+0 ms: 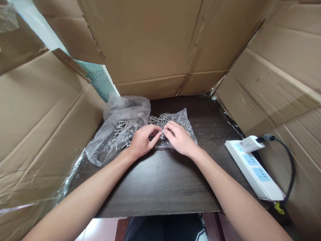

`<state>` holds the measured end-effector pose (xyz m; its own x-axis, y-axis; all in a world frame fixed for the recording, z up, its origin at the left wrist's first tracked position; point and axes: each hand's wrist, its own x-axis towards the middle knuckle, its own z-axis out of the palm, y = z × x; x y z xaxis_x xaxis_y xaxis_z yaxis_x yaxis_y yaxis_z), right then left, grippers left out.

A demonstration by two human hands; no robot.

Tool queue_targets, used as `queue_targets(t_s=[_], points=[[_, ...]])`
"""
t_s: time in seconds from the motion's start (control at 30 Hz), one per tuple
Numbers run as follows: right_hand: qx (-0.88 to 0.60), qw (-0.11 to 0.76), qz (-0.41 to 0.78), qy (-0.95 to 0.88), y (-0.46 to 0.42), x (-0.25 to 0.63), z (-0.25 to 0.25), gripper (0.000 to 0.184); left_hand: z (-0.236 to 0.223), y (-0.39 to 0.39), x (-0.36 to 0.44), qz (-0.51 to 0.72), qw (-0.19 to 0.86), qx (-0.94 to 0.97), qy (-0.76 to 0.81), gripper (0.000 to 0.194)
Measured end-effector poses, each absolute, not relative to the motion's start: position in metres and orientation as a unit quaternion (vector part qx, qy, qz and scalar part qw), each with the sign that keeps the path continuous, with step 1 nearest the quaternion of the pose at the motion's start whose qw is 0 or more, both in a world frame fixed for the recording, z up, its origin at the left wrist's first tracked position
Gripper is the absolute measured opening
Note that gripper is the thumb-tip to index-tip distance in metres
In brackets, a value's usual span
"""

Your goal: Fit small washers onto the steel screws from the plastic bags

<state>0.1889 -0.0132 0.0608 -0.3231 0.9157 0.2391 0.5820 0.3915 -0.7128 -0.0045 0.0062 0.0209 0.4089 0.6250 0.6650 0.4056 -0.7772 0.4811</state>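
My left hand (144, 140) and my right hand (181, 138) meet over the table, thumbs and forefingers pinched together. Between the fingertips shows a small silver bolt (162, 131), mostly covered. The right fingertips close on its right end; whether they also hold a nut or washer there, I cannot tell. Beneath and behind the hands lies a flat clear plastic bag (185, 117) with loose washers (188, 127) and nuts on it. Many metal bolts (121, 125) lie in a larger, crumpled plastic bag (135, 102) left of my left hand. More bolts (153, 119) are heaped just behind the hands.
The dark wooden table (155, 187) is walled by cardboard at the back (150, 43), left (37, 127) and right (281, 67). A white power strip (260, 180) with a plugged-in adapter (252, 144) and a black cable (292, 164) stands at the right edge.
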Motion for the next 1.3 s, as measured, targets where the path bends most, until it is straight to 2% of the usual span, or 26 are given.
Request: queue_targets(t_s=[0.07,0.1,0.17,0.27,0.33,0.43,0.53,0.67,0.77,0.83,1.0,1.17,1.23,1.3], points=[[-0.489,0.325,0.249,-0.77,-0.0145,0.1891,0.0617,0.003,0.0209,0.0062,-0.0043,0.449,0.125,0.827,0.315,0.006],[-0.491,0.325,0.246,-0.77,-0.0148,0.1892,0.0621,0.007,0.0211,0.0062,-0.0042,0.449,0.126,0.826,0.316,0.006],[-0.496,0.323,0.251,-0.766,-0.0148,0.1891,0.0624,0.004,0.0216,0.0061,-0.0042,0.451,0.125,0.826,0.315,0.006],[-0.501,0.317,0.261,-0.762,-0.0136,0.1884,0.061,0.023,0.0222,0.0058,-0.0044,0.451,0.124,0.828,0.309,0.006],[-0.494,0.315,0.26,-0.767,-0.0131,0.188,0.0597,0.027,0.0221,0.006,-0.0046,0.451,0.123,0.828,0.309,0.006],[-0.49,0.327,0.245,-0.77,-0.0144,0.1881,0.0597,0.003,0.0216,0.0067,-0.0052,0.455,0.126,0.823,0.315,0.006],[-0.495,0.338,0.232,-0.766,-0.0165,0.1887,0.0615,0.018,0.0213,0.0072,-0.0056,0.458,0.128,0.82,0.319,0.006],[-0.485,0.342,0.239,-0.768,-0.016,0.1881,0.0621,0.003,0.0218,0.0066,-0.0056,0.452,0.126,0.824,0.316,0.006],[-0.493,0.317,0.245,-0.772,-0.0142,0.1874,0.0611,0.029,0.0226,0.0062,-0.0053,0.452,0.126,0.827,0.311,0.006],[-0.498,0.307,0.251,-0.771,-0.0138,0.1878,0.0613,0.037,0.0228,0.0062,-0.005,0.453,0.124,0.827,0.309,0.006],[-0.492,0.33,0.254,-0.764,-0.0143,0.1895,0.0633,0.016,0.0212,0.0065,-0.0049,0.456,0.124,0.824,0.314,0.006],[-0.491,0.301,0.253,-0.778,-0.0129,0.1886,0.0619,0.039,0.0216,0.0061,-0.005,0.444,0.128,0.829,0.316,0.007],[-0.497,0.309,0.251,-0.771,-0.013,0.1886,0.0623,0.037,0.0225,0.0062,-0.0052,0.445,0.129,0.826,0.32,0.007],[-0.499,0.326,0.252,-0.762,-0.0137,0.1888,0.0633,0.025,0.023,0.0065,-0.0055,0.448,0.13,0.823,0.324,0.007]])
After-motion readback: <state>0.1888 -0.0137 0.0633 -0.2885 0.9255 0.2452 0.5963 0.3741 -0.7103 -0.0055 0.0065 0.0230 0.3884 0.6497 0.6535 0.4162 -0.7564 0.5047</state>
